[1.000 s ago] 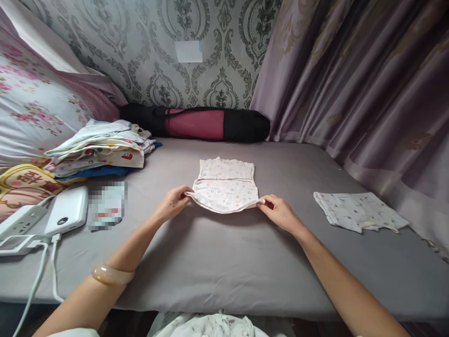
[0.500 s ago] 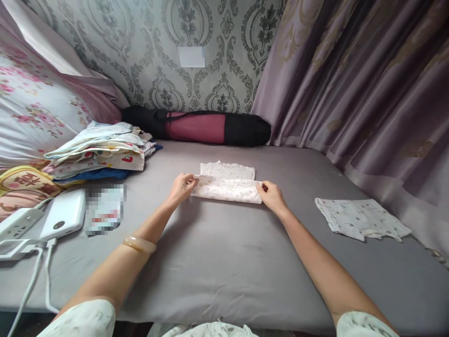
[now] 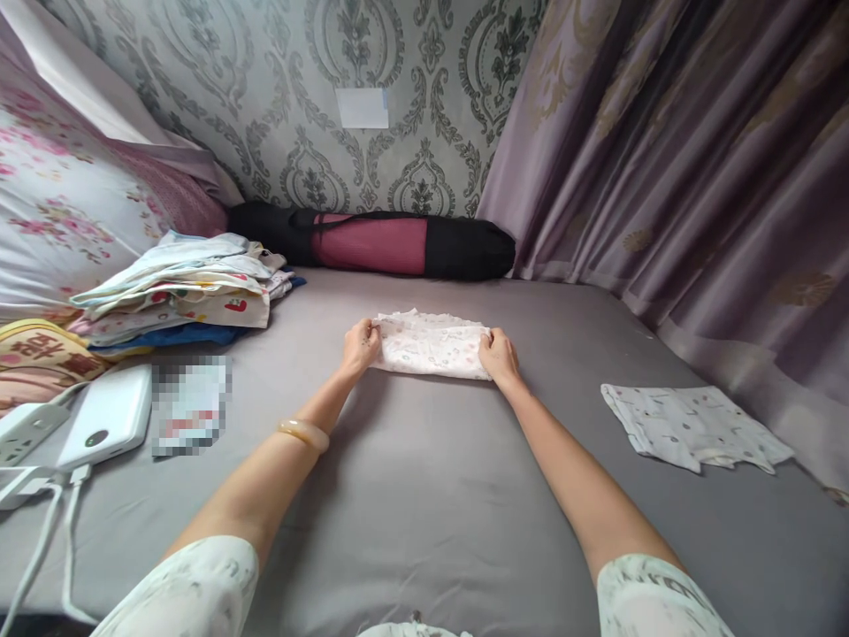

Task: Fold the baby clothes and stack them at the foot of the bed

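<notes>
A small white garment with a faint print (image 3: 434,349) lies folded over on itself in the middle of the grey sheet (image 3: 424,478); which kind of garment it is I cannot tell. My left hand (image 3: 362,343) pinches its left end, fingers closed on the cloth. At the right end my right hand (image 3: 499,354) grips the fabric in the same way. The ruffled far edge of the cloth shows just behind the folded part. A bangle (image 3: 303,433) circles my left forearm.
To the right lies another folded white printed garment (image 3: 696,426). On the left are a pile of clothes (image 3: 179,283), a white power bank (image 3: 110,420) with cables, a power strip (image 3: 30,429) and a blurred packet (image 3: 192,407). A black and red rolled bag (image 3: 371,243) lines the wall.
Both hands have moved the near folded part away from me, over the far part, so less of the far part shows. My hands are slightly closer together.
</notes>
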Demonstrator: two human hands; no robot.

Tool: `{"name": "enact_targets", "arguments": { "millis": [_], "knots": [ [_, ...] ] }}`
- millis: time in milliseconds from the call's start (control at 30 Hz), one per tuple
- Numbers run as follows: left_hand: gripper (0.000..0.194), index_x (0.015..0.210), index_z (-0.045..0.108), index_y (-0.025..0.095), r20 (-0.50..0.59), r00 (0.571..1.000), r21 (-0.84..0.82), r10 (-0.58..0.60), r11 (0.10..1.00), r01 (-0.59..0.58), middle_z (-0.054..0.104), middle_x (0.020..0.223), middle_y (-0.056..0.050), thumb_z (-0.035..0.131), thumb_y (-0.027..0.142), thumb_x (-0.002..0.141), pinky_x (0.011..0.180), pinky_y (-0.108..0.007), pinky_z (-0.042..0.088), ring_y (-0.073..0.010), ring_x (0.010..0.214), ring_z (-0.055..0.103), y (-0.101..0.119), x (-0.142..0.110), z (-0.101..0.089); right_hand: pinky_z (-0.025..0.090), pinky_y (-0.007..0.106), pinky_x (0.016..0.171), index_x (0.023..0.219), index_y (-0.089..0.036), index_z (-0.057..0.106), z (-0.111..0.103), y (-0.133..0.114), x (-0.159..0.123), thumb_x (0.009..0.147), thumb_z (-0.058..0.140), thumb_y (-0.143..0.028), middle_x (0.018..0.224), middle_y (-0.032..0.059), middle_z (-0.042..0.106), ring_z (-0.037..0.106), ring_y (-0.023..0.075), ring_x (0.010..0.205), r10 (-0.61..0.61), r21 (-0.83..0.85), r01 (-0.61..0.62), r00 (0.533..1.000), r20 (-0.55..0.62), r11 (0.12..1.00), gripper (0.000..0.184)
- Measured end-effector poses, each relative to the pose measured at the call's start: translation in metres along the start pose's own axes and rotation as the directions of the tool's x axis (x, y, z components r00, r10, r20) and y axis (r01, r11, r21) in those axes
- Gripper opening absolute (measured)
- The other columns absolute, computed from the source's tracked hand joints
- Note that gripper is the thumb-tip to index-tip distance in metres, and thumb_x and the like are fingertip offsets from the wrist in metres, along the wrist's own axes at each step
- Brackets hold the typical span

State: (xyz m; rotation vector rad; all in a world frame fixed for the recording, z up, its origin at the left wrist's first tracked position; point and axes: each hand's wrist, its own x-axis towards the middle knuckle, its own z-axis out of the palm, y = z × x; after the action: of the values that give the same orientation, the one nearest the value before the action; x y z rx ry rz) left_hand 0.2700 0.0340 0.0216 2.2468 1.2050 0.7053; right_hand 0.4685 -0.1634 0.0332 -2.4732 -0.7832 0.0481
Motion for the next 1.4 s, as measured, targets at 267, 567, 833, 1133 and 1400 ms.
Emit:
{"name": "enact_targets", "arguments": {
  "millis": [267,567,833,1133,1400],
  "knots": [
    [0.023,0.084,0.059,0.020,-0.052,0.999,-0.013,-0.007,1.000,0.007,0.065,0.081,-0.008,0.039,0.027,0.093,0.065,-0.029,0.034,-0.0224,0.078,0.058,0.000,0.014,0.017,0.044,0.034,0.080,0.124,-0.018,0.053,0.003,-0.009,0.009,0.101,0.032,-0.032,0.110,0.0156,0.067,0.064,0.0271,0.099,0.017,-0.056,-0.015,0.999,0.029,0.998,0.035],
    [0.020,0.089,0.058,0.019,-0.055,0.998,0.048,0.031,0.998,-0.029,0.066,0.088,-0.010,0.039,0.024,0.095,0.070,-0.028,0.036,-0.0224,0.086,0.060,0.005,0.022,0.021,0.044,0.036,0.079,0.125,-0.017,0.049,0.012,-0.006,0.021,0.102,0.029,-0.032,0.108,0.0177,0.068,0.066,0.0286,0.096,-0.049,-0.134,0.051,0.999,0.019,0.990,0.034],
    [0.023,0.094,0.057,0.019,-0.027,0.998,0.143,0.051,0.989,-0.046,0.067,0.098,-0.011,0.035,0.026,0.098,0.070,-0.028,0.037,-0.0227,0.090,0.061,0.008,0.026,0.023,0.044,0.036,0.083,0.125,-0.016,0.048,0.014,-0.006,0.029,0.103,0.027,-0.032,0.110,0.0179,0.068,0.066,0.0284,0.101,-0.031,-0.170,0.038,0.998,0.049,0.985,0.034],
    [0.025,0.101,0.059,0.018,-0.002,0.998,0.261,0.061,0.964,-0.058,0.067,0.103,-0.013,0.035,0.026,0.098,0.075,-0.031,0.042,-0.0253,0.097,0.062,0.001,0.033,0.034,0.046,0.037,0.086,0.122,-0.014,0.050,0.017,-0.010,0.031,0.102,0.031,-0.032,0.112,0.0187,0.067,0.066,0.0295,0.105,0.044,-0.239,-0.031,0.998,0.052,0.971,0.033],
    [0.021,0.105,0.056,0.017,0.022,1.000,0.302,0.009,0.953,-0.015,0.067,0.109,-0.015,0.039,0.028,0.098,0.077,-0.031,0.044,-0.0257,0.101,0.063,0.001,0.033,0.033,0.047,0.038,0.086,0.118,-0.012,0.056,0.020,-0.011,0.034,0.099,0.040,-0.032,0.108,0.0200,0.068,0.066,0.0306,0.104,0.123,-0.235,-0.116,0.992,0.013,0.965,0.032]
  ]
}}
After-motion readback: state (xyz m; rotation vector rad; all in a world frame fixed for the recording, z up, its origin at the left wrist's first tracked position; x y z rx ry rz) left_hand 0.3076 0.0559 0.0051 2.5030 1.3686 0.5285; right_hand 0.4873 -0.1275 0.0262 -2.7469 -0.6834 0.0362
